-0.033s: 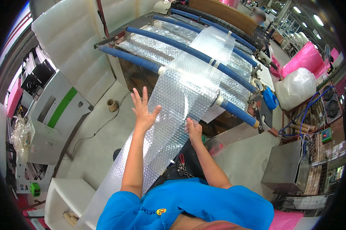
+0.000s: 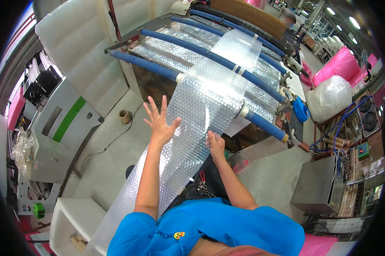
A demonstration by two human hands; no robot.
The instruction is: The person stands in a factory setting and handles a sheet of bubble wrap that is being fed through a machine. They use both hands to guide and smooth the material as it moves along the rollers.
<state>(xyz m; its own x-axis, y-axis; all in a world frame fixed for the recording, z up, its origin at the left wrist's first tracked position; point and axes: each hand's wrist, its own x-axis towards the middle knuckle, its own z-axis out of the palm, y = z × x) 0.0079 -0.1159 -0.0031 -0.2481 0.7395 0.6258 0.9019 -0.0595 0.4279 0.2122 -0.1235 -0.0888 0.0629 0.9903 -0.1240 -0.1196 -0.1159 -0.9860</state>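
A long strip of clear bubble wrap [image 2: 192, 113] runs down toward me over the blue rollers of a machine and passes on to my lower left. My left hand [image 2: 160, 128] is at the strip's left edge, fingers spread, gripping nothing; whether its palm touches the film I cannot tell. On the opposite edge, my right hand [image 2: 216, 144] pinches the bubble wrap between thumb and curled fingers. The front blue roller [image 2: 145, 65] lies just beyond both hands, with the strip draped across it.
Several blue rollers [image 2: 209, 53] span the machine frame. At left stands a white machine with a green stripe [image 2: 68, 119]; a cardboard core [image 2: 125, 116] sits on the floor. A blue tape dispenser [image 2: 301, 110], a metal box [image 2: 316, 183] and pink rolls [image 2: 337, 68] are at right.
The fingers of my left hand have spread slightly wider and shifted a little. My right hand keeps its pinch in the same place.
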